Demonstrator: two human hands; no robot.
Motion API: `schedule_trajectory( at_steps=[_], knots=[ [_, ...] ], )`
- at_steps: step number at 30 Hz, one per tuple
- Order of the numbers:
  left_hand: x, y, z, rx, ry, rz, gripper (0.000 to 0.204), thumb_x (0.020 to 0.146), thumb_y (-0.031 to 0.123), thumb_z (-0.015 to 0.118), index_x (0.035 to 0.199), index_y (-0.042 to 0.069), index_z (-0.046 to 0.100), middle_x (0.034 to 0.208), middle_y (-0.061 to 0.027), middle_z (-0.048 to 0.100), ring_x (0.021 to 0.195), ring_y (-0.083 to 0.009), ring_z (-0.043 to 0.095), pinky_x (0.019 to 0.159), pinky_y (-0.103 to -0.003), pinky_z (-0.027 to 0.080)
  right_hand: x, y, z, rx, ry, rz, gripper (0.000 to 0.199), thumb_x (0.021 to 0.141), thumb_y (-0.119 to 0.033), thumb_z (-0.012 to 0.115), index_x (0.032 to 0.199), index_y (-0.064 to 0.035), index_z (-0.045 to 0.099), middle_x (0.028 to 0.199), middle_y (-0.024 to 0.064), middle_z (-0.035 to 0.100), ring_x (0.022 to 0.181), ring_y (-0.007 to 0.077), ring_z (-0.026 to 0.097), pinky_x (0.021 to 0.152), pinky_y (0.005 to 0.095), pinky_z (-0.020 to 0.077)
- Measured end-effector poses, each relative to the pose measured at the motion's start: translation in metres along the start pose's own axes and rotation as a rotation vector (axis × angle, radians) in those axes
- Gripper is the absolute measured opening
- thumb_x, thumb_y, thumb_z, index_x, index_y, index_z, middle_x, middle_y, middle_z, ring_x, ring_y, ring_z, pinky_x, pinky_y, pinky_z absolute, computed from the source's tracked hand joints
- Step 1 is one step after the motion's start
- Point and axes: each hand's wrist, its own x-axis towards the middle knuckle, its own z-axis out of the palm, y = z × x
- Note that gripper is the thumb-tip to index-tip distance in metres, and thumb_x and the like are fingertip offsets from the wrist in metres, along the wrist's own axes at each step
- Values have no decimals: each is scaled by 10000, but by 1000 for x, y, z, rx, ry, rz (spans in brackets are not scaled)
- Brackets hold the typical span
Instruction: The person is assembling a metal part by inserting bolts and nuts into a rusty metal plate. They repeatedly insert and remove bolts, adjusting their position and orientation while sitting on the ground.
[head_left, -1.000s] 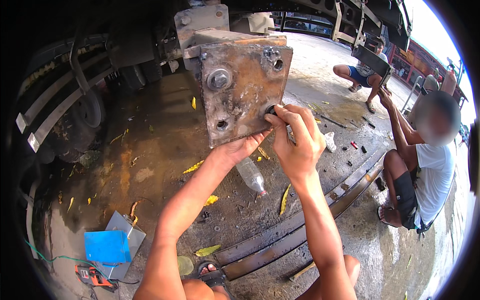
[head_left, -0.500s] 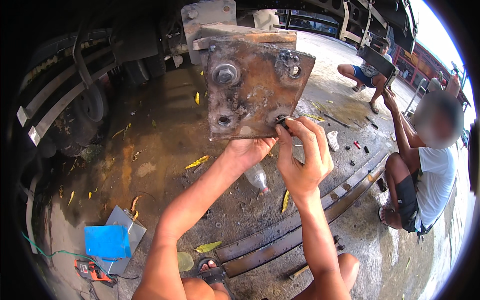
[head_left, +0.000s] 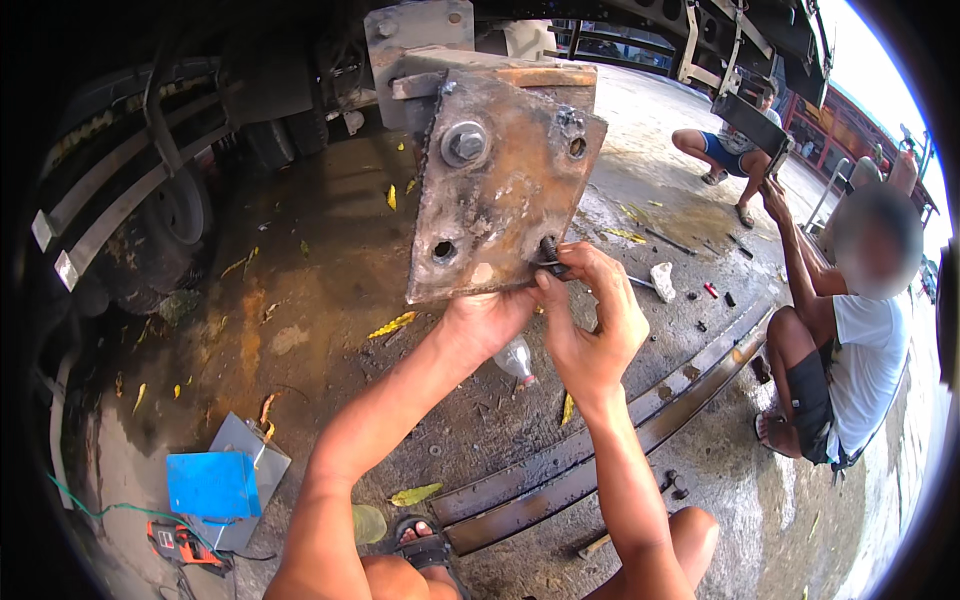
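A rusty steel plate [head_left: 505, 195] with bolt holes hangs under a truck frame, a large bolt [head_left: 463, 143] in its upper left corner. My left hand [head_left: 490, 318] presses against the plate's bottom edge from below. My right hand [head_left: 590, 320] pinches a small dark bolt [head_left: 549, 251] at the plate's lower right hole, fingertips closed on it. The lower left hole [head_left: 443, 250] stands empty.
Long leaf-spring bars [head_left: 600, 450] lie on the wet concrete below. A clear plastic bottle [head_left: 515, 358] lies near my arms. A blue box [head_left: 212, 484] sits at lower left. A person in a white shirt [head_left: 850, 360] squats at right; another person [head_left: 725, 150] crouches farther back. A truck wheel [head_left: 160, 230] stands left.
The view has shifted so the plate sits higher and more central. My right hand has moved onto the lower right hole with the bolt; my left hand stays under the plate.
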Motion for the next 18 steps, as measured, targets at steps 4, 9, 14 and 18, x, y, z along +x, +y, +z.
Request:
schedule_trajectory(
  at_steps=[4, 9, 14, 18],
  knots=[
    [-10, -4, 5, 109, 40, 79, 437, 1040, 314, 523, 1349, 6, 562, 1277, -179, 642, 1161, -291, 615, 968, -443, 564, -2, 2, 0, 115, -15, 94, 319, 827, 68, 760, 1127, 10, 669, 1082, 144, 687, 897, 258, 705, 787, 353, 581],
    [-7, 6, 6, 107, 136, 142, 478, 1054, 336, 475, 1398, 8, 523, 1297, -180, 632, 1134, -289, 637, 976, -452, 561, 5, -6, -6, 28, -167, 79, 267, 888, 64, 698, 1147, 21, 650, 1097, 142, 659, 913, 236, 686, 791, 346, 570],
    [-2, 5, 2, -16, 83, 98, 423, 1048, 324, 492, 1344, 33, 571, 1311, -149, 642, 1139, -289, 643, 992, -459, 551, -2, -21, -12, 528, -133, 522, 151, 1028, -25, 612, 1172, 16, 592, 1101, 33, 574, 963, 106, 631, 846, 278, 538],
    [8, -3, 18, -24, 467, 205, 398, 1047, 329, 508, 1314, 46, 594, 1298, -122, 660, 1157, -284, 642, 1013, -449, 543, 0, -29, -21, 594, 109, 562, 110, 1022, -57, 533, 1128, -32, 528, 1065, 38, 512, 827, 109, 516, 728, 242, 403]
  ],
)
